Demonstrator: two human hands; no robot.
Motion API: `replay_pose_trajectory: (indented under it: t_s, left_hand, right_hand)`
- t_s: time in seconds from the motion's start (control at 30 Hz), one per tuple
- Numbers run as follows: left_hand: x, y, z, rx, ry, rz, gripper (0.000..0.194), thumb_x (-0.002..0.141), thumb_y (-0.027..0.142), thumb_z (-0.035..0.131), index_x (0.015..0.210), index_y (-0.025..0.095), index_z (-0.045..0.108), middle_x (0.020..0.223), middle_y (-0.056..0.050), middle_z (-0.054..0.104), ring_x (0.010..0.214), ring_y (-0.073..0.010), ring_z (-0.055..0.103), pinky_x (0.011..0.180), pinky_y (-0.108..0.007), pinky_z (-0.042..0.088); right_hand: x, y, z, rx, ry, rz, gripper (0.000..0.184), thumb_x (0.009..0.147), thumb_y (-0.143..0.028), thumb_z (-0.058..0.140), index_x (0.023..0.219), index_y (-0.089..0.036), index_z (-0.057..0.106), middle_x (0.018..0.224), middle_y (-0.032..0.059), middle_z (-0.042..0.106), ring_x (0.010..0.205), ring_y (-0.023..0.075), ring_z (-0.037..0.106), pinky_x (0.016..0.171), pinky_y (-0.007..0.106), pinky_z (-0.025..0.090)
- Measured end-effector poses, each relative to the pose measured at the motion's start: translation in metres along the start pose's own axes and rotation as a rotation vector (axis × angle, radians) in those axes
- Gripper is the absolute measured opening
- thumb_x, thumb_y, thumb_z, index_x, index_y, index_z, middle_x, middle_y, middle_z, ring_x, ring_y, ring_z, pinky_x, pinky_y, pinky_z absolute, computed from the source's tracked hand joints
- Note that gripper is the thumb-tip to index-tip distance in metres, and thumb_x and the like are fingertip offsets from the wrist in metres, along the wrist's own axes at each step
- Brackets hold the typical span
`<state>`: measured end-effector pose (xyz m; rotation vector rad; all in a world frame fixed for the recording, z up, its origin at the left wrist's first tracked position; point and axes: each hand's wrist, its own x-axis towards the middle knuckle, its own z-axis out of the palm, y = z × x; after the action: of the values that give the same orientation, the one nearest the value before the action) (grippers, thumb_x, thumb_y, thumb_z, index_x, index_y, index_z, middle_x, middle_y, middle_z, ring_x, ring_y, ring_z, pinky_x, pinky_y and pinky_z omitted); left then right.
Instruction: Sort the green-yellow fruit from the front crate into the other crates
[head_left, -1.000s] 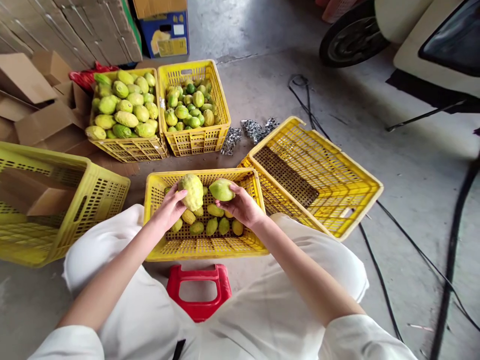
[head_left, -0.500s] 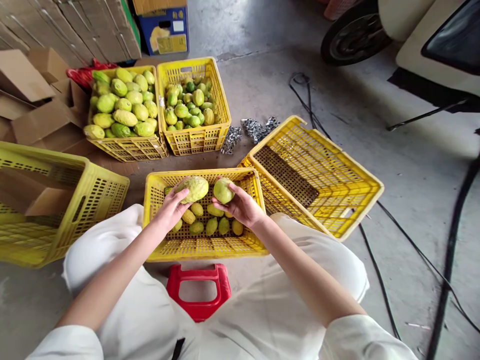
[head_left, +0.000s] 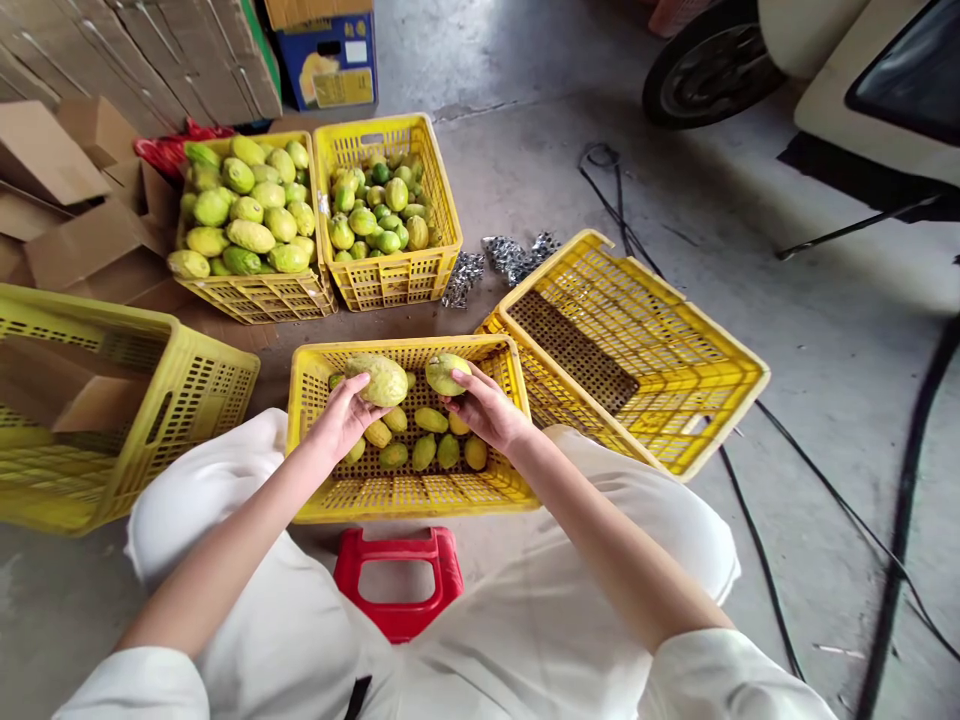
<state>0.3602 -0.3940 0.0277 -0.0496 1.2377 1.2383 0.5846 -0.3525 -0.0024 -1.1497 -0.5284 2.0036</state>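
Note:
My left hand [head_left: 342, 418] is closed around the lower left side of a large, oval yellow-green fruit [head_left: 381, 380], thumb on top. In my right hand [head_left: 484, 403] is a smaller, rounder yellow-green fruit [head_left: 448, 373], gripped from the right between thumb and fingers. Both are held apart from each other above a yellow plastic crate [head_left: 420, 498] between my knees. Several smaller yellow and green fruits [head_left: 393, 456] lie loose on its bottom; my hands and the held fruits hide some of them.
Two yellow crates of fruit stand beyond, the left one [head_left: 259, 298] heaped. A tilted crate [head_left: 675, 340] adjoins on the right; another crate [head_left: 217, 385] holding cardboard lies left. A red plastic stool [head_left: 397, 625] is under me. Cables [head_left: 757, 560] cross the floor near a vehicle wheel [head_left: 709, 65].
The fruit in my right hand has been turned, showing a longer side now. The larger fruit in my left hand has tilted and dipped slightly. Both stay gripped.

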Motion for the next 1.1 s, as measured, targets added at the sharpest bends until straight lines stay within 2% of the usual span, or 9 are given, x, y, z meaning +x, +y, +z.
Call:
replay_pose_trajectory:
  t_s: [0.13,0.23,0.33,0.43,0.53,0.63,0.8,0.97,1.1]
  left_hand:
    - [0.0,0.003,0.003,0.034,0.035,-0.009,0.025,0.085,0.018,0.081,0.109,0.02,0.075,0.117,-0.011,0.084,0.128,-0.0294,0.078,0.095,-0.032,0.069]
    - [-0.001,0.003,0.001,0.081,0.047,-0.01,0.025,0.085,0.017,0.082,0.109,0.021,0.075,0.123,-0.011,0.084,0.124,-0.0286,0.079,0.084,-0.029,0.066]
    - [0.0,0.002,-0.001,0.103,0.059,-0.03,0.025,0.086,0.018,0.085,0.11,0.02,0.076,0.125,-0.013,0.085,0.123,-0.0293,0.079,0.091,-0.034,0.069]
    - [0.0,0.002,-0.001,0.095,0.074,-0.049,0.031,0.086,0.016,0.086,0.115,0.018,0.078,0.117,-0.013,0.087,0.121,-0.0289,0.082,0.1,-0.036,0.069]
    - [0.003,0.0,0.0,0.065,0.088,-0.032,0.035,0.084,0.012,0.085,0.118,0.018,0.078,0.109,-0.01,0.087,0.115,-0.0258,0.084,0.098,-0.031,0.069]
    - [0.007,-0.001,-0.001,0.035,0.12,-0.008,0.029,0.086,0.013,0.083,0.113,0.021,0.076,0.11,-0.008,0.086,0.113,-0.0232,0.083,0.093,-0.028,0.068]
    - [0.014,0.002,-0.006,0.051,0.18,-0.047,0.03,0.085,0.019,0.087,0.11,0.025,0.072,0.113,-0.009,0.084,0.117,-0.0254,0.081,0.096,-0.032,0.068]
    - [0.008,0.004,-0.005,0.087,0.1,-0.074,0.023,0.089,0.018,0.084,0.111,0.017,0.077,0.115,-0.014,0.085,0.105,-0.0267,0.082,0.097,-0.041,0.072]
    - [0.002,0.003,-0.001,0.066,0.064,-0.054,0.025,0.088,0.011,0.085,0.111,0.014,0.078,0.118,-0.015,0.086,0.107,-0.0254,0.082,0.092,-0.035,0.073]
  right_hand:
    - [0.001,0.002,-0.002,-0.043,0.038,0.029,0.067,0.06,-0.049,0.115,0.104,-0.028,0.071,0.107,0.002,0.08,0.091,0.0185,0.073,0.071,0.027,0.061]
    - [-0.001,0.002,-0.002,-0.058,-0.012,0.058,0.071,0.06,-0.053,0.116,0.104,-0.028,0.067,0.105,0.0009,0.081,0.087,0.0181,0.077,0.075,0.029,0.066]
    - [-0.002,0.001,-0.002,-0.039,-0.053,0.051,0.073,0.058,-0.049,0.118,0.11,-0.029,0.07,0.109,-0.0005,0.084,0.09,0.0179,0.081,0.084,0.031,0.071]
    - [0.0,0.002,-0.003,-0.038,-0.024,0.025,0.076,0.058,-0.044,0.118,0.119,-0.03,0.074,0.114,0.0011,0.085,0.091,0.0181,0.082,0.084,0.03,0.069]
    - [0.002,0.004,-0.004,-0.043,0.032,0.014,0.069,0.059,-0.043,0.117,0.112,-0.027,0.074,0.112,0.0042,0.085,0.096,0.0206,0.081,0.083,0.03,0.067]
    - [0.002,0.003,-0.004,-0.031,0.045,-0.003,0.064,0.058,-0.045,0.116,0.104,-0.026,0.076,0.104,0.0023,0.083,0.095,0.0189,0.077,0.079,0.027,0.063]
    - [-0.002,0.0,-0.001,-0.023,-0.005,-0.01,0.056,0.062,-0.041,0.11,0.106,-0.028,0.079,0.112,0.0031,0.084,0.109,0.0242,0.078,0.087,0.032,0.067]
    - [-0.003,0.0,0.0,-0.031,0.004,-0.006,0.057,0.065,-0.038,0.107,0.113,-0.03,0.077,0.112,0.0015,0.083,0.104,0.0218,0.078,0.082,0.029,0.065]
    - [0.001,0.002,-0.001,0.006,0.001,-0.028,0.054,0.064,-0.039,0.106,0.105,-0.029,0.073,0.104,0.001,0.081,0.102,0.0225,0.077,0.079,0.029,0.064]
